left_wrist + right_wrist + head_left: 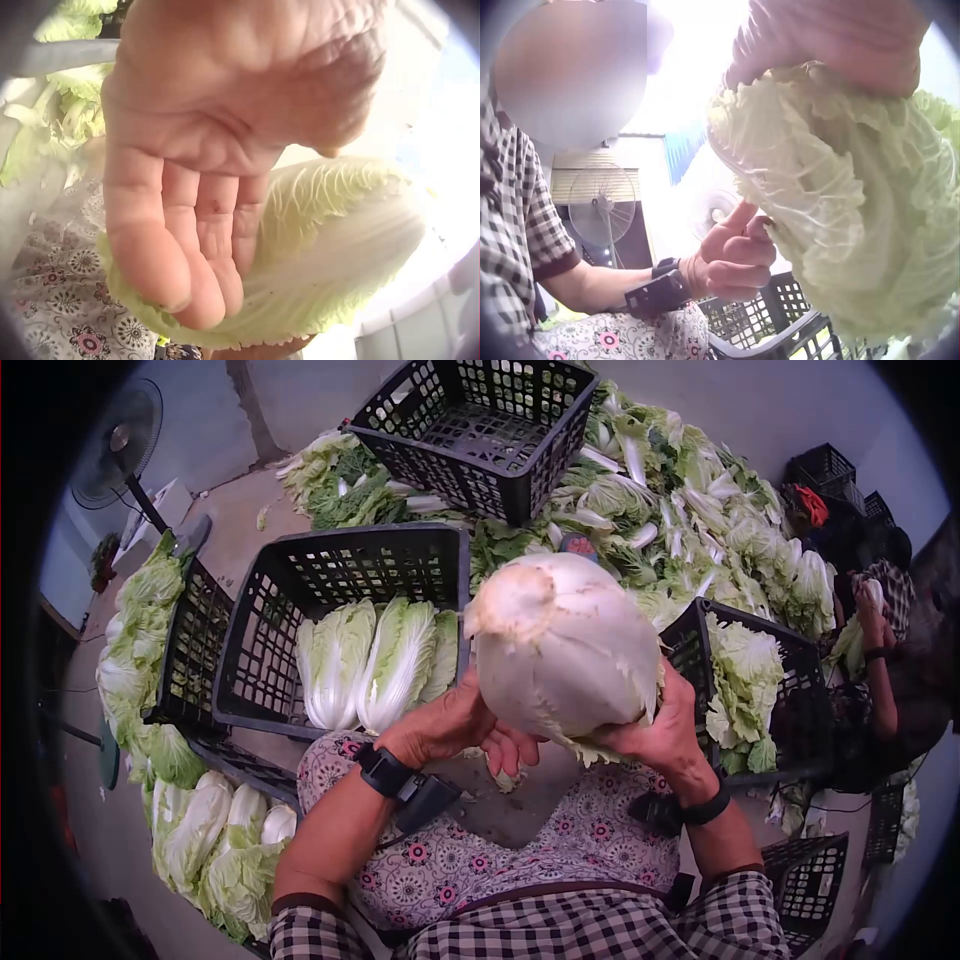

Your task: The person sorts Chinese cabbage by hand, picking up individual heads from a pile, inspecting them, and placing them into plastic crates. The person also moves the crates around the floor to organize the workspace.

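Note:
A large pale cabbage (pixel 565 645) is held up over the lap, its cut base towards the head camera. My right hand (pixel 668 728) grips its lower right side. My left hand (pixel 465 728) is at the lower left of the cabbage, fingers loosely extended and holding nothing. In the left wrist view the left hand (pixel 202 157) shows its palm, with the cabbage (pixel 330 247) behind the fingers. The right wrist view has the right hand (pixel 840 45) over the leafy cabbage (pixel 810 202), its fingertips hidden; the left hand (pixel 735 259) is beside it.
A black crate (pixel 345 540) at left holds several cabbages (pixel 335 665). Another crate (pixel 480 435) stands at the back, beside a large leafy pile (pixel 690 510). The right-hand crate (pixel 800 690) contains loose leaves (pixel 745 680). More cabbages (pixel 195 815) lie at lower left. Another person (pixel 880 620) is at far right.

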The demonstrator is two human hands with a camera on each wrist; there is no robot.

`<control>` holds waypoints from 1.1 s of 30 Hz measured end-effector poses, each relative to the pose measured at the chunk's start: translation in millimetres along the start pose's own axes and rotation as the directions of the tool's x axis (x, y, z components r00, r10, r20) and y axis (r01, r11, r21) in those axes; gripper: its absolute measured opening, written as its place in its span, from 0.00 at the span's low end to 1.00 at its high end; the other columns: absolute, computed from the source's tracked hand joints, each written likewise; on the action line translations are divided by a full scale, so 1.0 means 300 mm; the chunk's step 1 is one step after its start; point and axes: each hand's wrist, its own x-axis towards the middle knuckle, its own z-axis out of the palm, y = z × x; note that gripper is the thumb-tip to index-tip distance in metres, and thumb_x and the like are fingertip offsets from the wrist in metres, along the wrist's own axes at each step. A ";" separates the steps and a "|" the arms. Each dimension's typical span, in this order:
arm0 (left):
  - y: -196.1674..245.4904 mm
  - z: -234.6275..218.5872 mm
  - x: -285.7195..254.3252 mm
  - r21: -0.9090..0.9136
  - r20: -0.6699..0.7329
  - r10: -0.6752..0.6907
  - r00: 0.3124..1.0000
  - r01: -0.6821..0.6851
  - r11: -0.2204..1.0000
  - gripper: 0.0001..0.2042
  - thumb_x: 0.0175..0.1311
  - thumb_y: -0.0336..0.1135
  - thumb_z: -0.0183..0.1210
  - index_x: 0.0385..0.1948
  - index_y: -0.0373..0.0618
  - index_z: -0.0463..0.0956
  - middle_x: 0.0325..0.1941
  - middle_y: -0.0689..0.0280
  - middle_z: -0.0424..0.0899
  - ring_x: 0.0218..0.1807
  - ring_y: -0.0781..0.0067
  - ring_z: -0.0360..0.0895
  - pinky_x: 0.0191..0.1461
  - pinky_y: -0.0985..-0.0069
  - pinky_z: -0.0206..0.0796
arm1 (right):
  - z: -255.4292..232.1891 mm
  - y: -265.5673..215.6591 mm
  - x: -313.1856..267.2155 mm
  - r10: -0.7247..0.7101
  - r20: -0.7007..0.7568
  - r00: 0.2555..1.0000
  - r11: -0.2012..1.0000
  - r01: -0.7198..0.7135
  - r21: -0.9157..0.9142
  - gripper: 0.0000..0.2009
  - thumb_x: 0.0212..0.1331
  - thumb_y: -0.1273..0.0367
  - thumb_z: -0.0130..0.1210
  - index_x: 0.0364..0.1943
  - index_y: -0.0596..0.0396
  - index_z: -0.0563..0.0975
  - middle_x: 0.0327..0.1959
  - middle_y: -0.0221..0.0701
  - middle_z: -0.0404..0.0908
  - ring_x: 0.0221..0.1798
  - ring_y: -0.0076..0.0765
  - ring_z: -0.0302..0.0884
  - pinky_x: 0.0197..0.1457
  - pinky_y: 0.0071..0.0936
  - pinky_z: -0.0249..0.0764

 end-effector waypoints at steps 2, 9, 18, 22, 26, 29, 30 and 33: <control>0.006 -0.029 0.012 0.042 -0.059 0.009 0.998 -0.007 0.999 0.31 0.62 0.61 0.45 0.44 0.34 0.71 0.33 0.55 0.80 0.28 0.70 0.79 0.33 0.77 0.72 | -0.011 -0.006 0.013 0.174 -0.080 0.981 0.967 -0.155 0.201 0.39 0.30 0.60 0.72 0.53 0.63 0.69 0.43 0.34 0.80 0.43 0.31 0.77 0.51 0.28 0.72; 0.063 -0.069 -0.009 0.246 -0.401 0.259 0.879 -0.170 0.954 0.21 0.63 0.52 0.52 0.43 0.41 0.71 0.34 0.63 0.79 0.30 0.76 0.77 0.35 0.79 0.71 | -0.147 0.061 -0.066 0.237 -0.107 0.966 0.613 -0.063 0.788 0.27 0.57 0.56 0.55 0.56 0.59 0.67 0.49 0.32 0.75 0.48 0.28 0.75 0.52 0.29 0.73; 0.046 -0.047 0.004 0.334 -0.400 0.230 0.887 -0.093 0.938 0.20 0.65 0.49 0.51 0.44 0.39 0.70 0.35 0.63 0.79 0.31 0.79 0.77 0.35 0.81 0.71 | -0.493 0.149 -0.208 0.325 -0.509 0.797 0.698 0.162 0.698 0.24 0.65 0.55 0.43 0.60 0.54 0.64 0.57 0.34 0.70 0.56 0.38 0.70 0.62 0.37 0.67; 0.035 -0.040 0.016 0.368 -0.399 0.206 0.894 -0.050 0.929 0.19 0.65 0.48 0.51 0.44 0.39 0.70 0.35 0.64 0.79 0.32 0.79 0.76 0.35 0.82 0.70 | -0.668 0.157 -0.249 0.399 -0.595 0.698 0.711 0.174 0.682 0.25 0.65 0.54 0.43 0.61 0.54 0.63 0.58 0.33 0.69 0.58 0.38 0.68 0.63 0.37 0.65; 0.029 -0.030 0.018 0.393 -0.387 0.209 0.898 -0.044 0.919 0.19 0.65 0.48 0.51 0.45 0.39 0.70 0.35 0.64 0.79 0.32 0.79 0.76 0.35 0.82 0.69 | -0.833 0.155 -0.338 0.323 -0.662 0.676 0.816 0.156 0.557 0.26 0.65 0.53 0.43 0.61 0.54 0.63 0.59 0.32 0.69 0.59 0.38 0.67 0.64 0.37 0.64; 0.028 -0.034 0.021 0.405 -0.380 0.207 0.901 -0.039 0.913 0.20 0.64 0.49 0.51 0.44 0.39 0.70 0.35 0.64 0.79 0.32 0.79 0.76 0.36 0.82 0.69 | -0.898 0.141 -0.383 0.345 -0.728 0.592 0.892 0.036 0.451 0.26 0.64 0.55 0.46 0.60 0.57 0.62 0.55 0.37 0.72 0.53 0.38 0.73 0.57 0.35 0.71; 0.025 -0.035 0.023 0.408 -0.380 0.201 0.903 -0.032 0.913 0.20 0.64 0.49 0.52 0.44 0.39 0.70 0.35 0.64 0.79 0.32 0.80 0.76 0.36 0.82 0.69 | -0.913 0.147 -0.403 0.345 -0.739 0.579 0.910 -0.012 0.415 0.26 0.64 0.56 0.46 0.60 0.58 0.62 0.54 0.38 0.73 0.52 0.38 0.74 0.56 0.35 0.72; 0.018 -0.035 0.024 0.418 -0.376 0.195 0.906 -0.021 0.908 0.20 0.64 0.49 0.52 0.45 0.39 0.70 0.36 0.64 0.79 0.32 0.80 0.76 0.36 0.82 0.70 | -0.943 0.186 -0.459 0.293 -0.755 0.587 0.943 -0.047 0.329 0.22 0.65 0.58 0.46 0.55 0.61 0.65 0.47 0.38 0.76 0.45 0.35 0.78 0.48 0.32 0.78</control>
